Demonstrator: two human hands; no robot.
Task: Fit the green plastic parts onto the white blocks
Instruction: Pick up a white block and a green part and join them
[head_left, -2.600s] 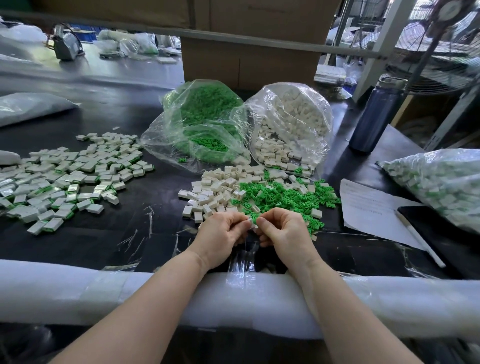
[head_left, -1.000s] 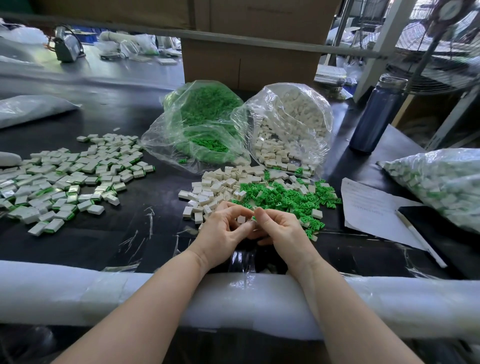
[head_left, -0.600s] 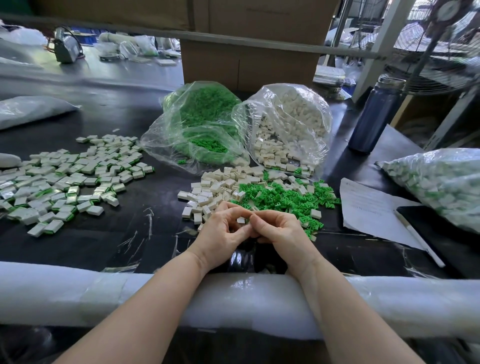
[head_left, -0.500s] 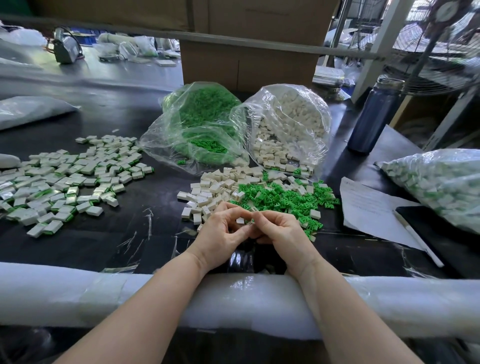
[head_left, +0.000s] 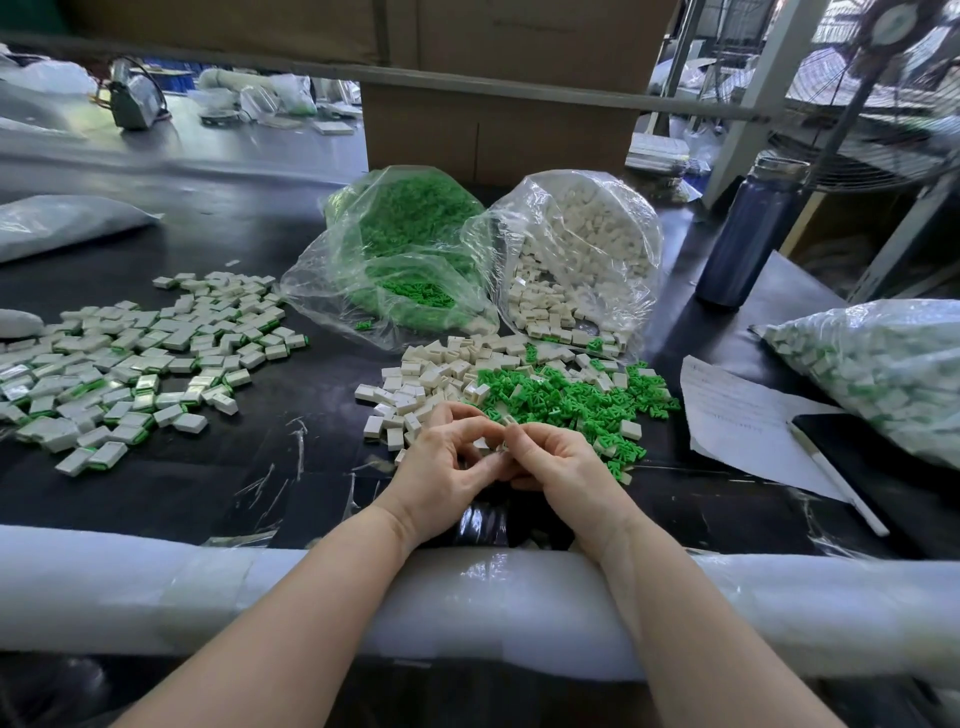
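My left hand (head_left: 447, 475) and my right hand (head_left: 563, 465) meet fingertip to fingertip just above the black table, pinching a small white block (head_left: 503, 439) between them; most of it is hidden by my fingers. Just beyond them lies a loose heap of green plastic parts (head_left: 566, 397), with a heap of bare white blocks (head_left: 431, 376) to its left. A wide spread of white blocks with green parts fitted (head_left: 135, 358) covers the table's left side.
Two open clear bags stand behind the heaps, one of green parts (head_left: 410, 254), one of white blocks (head_left: 582, 254). A dark bottle (head_left: 748, 234), a paper sheet (head_left: 737, 421) with a pen and a filled bag (head_left: 883, 369) lie right. A white padded edge (head_left: 156, 592) runs along the front.
My hands have lifted slightly and shifted a little away from me, fingers reworking the small piece between them. The heaps and bags have not moved.
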